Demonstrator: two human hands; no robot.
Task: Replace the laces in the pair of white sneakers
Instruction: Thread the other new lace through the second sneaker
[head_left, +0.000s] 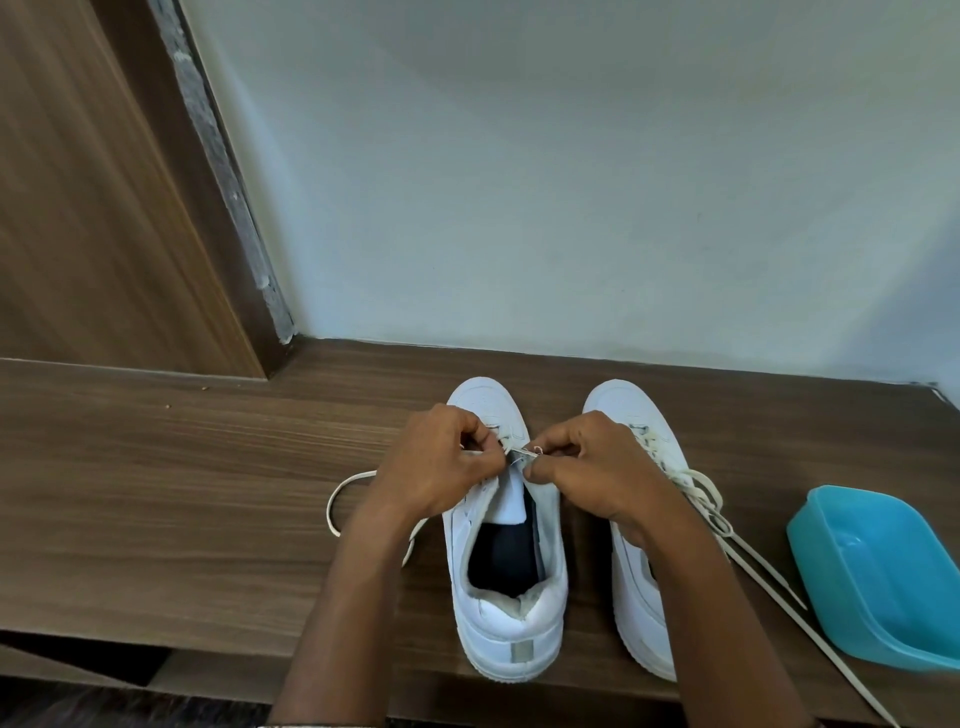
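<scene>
Two white sneakers stand side by side on the wooden surface, toes toward the wall. Over the left sneaker (506, 618), my left hand (441, 462) and my right hand (587, 467) both pinch a white lace (332, 506) near the front eyelets. The rest of that lace loops out to the left on the wood. Most of this sneaker's eyelets are open and its tongue shows. The right sneaker (618, 400) is still laced, with its lace ends (769, 577) trailing to the right front. My right forearm covers part of it.
A turquoise plastic bowl (878, 577) sits at the right edge of the wooden surface (182, 467). A pale wall rises just behind the shoes. A wooden panel stands at the back left. The surface's front edge runs just below the heels.
</scene>
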